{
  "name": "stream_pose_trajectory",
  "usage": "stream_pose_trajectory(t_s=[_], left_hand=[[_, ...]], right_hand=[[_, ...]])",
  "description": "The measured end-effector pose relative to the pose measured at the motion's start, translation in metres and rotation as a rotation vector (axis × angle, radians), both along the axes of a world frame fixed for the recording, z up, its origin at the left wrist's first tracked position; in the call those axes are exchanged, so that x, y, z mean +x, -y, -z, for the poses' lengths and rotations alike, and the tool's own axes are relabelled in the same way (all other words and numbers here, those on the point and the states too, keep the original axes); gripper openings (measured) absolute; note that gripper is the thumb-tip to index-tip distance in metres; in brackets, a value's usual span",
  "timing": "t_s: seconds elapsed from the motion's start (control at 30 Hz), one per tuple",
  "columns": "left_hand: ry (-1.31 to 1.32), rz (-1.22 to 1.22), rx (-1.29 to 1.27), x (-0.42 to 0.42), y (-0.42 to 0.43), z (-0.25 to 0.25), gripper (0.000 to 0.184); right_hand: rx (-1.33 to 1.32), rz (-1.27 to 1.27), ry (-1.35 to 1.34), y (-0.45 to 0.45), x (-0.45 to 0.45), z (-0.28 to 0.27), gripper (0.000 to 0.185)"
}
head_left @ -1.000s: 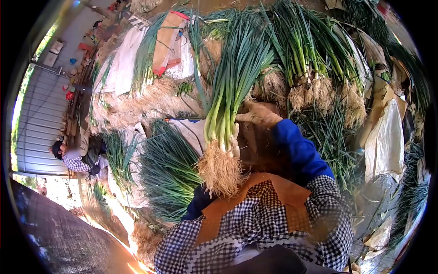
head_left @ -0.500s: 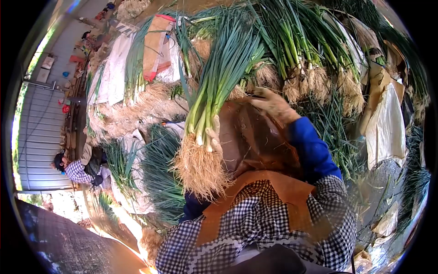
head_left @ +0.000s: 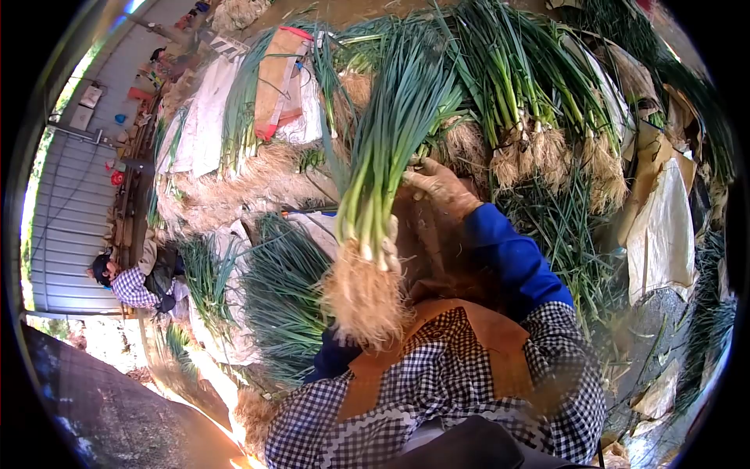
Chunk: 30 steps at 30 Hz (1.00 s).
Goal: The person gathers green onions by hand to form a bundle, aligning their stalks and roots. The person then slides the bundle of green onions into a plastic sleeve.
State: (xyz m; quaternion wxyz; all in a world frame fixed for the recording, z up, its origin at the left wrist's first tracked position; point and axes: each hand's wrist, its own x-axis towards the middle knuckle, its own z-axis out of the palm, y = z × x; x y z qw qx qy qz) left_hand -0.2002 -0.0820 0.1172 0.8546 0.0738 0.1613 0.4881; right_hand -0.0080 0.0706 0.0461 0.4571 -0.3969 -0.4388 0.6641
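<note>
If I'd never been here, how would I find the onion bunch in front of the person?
Start at the black-and-white checked shirt at the bottom, with its orange-brown collar. Just above, left of the right hand, is a bunch of long green onions. Unlike the row of bunches farther back, its shaggy roots reach that collar.

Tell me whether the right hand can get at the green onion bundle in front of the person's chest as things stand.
Probably yes: the right hand looks open, right beside the green onion bundle, and nothing visible blocks the way between them.
</note>
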Motion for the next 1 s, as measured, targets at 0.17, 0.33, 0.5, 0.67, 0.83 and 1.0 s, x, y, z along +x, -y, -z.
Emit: stream_pose_trajectory(t_s=[0.17,0.33,0.5,0.67,0.83,1.0], left_hand=[[0.024,0.027,-0.004,0.021,-0.001,0.013,0.075],[0.078,0.101,0.061,0.019,-0.003,0.009,0.075],[-0.602,0.319,0.230,0.014,-0.016,0.048,0.054],[-0.721,-0.029,0.403,0.010,0.010,0.016,0.081],[-1.335,-0.341,0.566,-0.059,0.078,-0.008,0.087],[-1.152,-0.674,0.251,-0.098,0.123,-0.011,0.096]], right_hand=[[-0.092,0.044,-0.244,0.011,0.011,0.003,0.020],[0.053,0.368,-0.726,0.055,0.145,0.011,0.020],[-0.388,0.105,-0.367,0.093,0.039,-0.003,0.065],[-0.074,0.092,-0.279,0.098,-0.040,-0.024,0.050],[0.264,-0.146,-0.147,0.132,-0.126,-0.079,0.044],[0.121,-0.548,-0.127,0.130,-0.199,-0.078,0.069]])
